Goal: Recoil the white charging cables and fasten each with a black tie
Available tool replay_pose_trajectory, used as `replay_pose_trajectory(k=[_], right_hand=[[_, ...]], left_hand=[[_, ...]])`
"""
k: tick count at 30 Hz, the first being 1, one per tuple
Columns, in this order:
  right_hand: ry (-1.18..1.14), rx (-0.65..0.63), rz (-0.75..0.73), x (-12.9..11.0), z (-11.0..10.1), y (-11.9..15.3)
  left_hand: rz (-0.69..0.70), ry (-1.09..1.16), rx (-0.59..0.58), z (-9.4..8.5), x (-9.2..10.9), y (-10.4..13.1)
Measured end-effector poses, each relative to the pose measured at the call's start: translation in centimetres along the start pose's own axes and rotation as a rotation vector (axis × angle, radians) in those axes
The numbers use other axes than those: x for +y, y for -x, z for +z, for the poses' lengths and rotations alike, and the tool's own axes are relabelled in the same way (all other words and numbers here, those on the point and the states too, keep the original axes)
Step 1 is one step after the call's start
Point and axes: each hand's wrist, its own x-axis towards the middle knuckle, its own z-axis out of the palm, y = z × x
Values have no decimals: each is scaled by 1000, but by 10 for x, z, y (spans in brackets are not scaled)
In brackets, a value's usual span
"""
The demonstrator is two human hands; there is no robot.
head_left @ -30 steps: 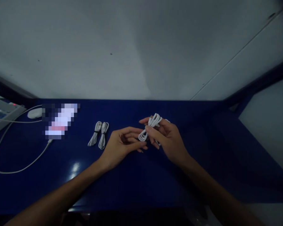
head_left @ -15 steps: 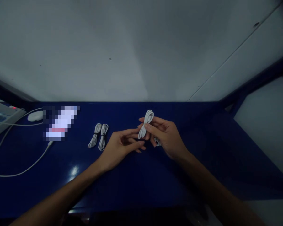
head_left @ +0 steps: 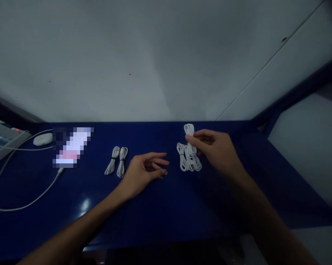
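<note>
Between the thumb and fingers of my right hand [head_left: 214,147] is a coiled white cable [head_left: 189,130], held upright. Right below it, a group of bundled white cables [head_left: 182,157] lies on the blue table; the held coil overlaps them in view, and I cannot tell whether they touch. My left hand [head_left: 145,169] hovers over the table with nothing in it, fingers apart and pointing right. Left of that hand, two white cable bundles with black ties lie side by side, one [head_left: 112,160] slightly tilted and the other [head_left: 122,162] nearest my wrist.
A blurred-out phone [head_left: 73,147] with a lit screen lies at the left, a white charging cable [head_left: 25,208] looping from it. Beside it sit a white rounded device [head_left: 42,139] and a power strip [head_left: 10,141] with a red light. A pale wall [head_left: 122,66] rises behind the blue table [head_left: 152,217].
My right hand has carried the coiled cable to the right, away from my left hand, uncovering the cable group on the table. My left hand has stayed nearly in place.
</note>
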Motion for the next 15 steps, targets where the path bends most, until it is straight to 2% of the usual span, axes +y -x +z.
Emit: replay_pose_trajectory(k=[3, 7, 11, 15], right_hand=[[258, 41, -7, 11, -29, -4], [440, 19, 107, 32, -53, -5], [462, 10, 176, 46, -59, -2], [395, 5, 169, 43, -55, 5]], left_hand=[[8, -3, -1, -1, -1, 0], [16, -13, -15, 1, 0, 2], [25, -25, -21, 3, 0, 4], [31, -38, -28, 3, 0, 3]])
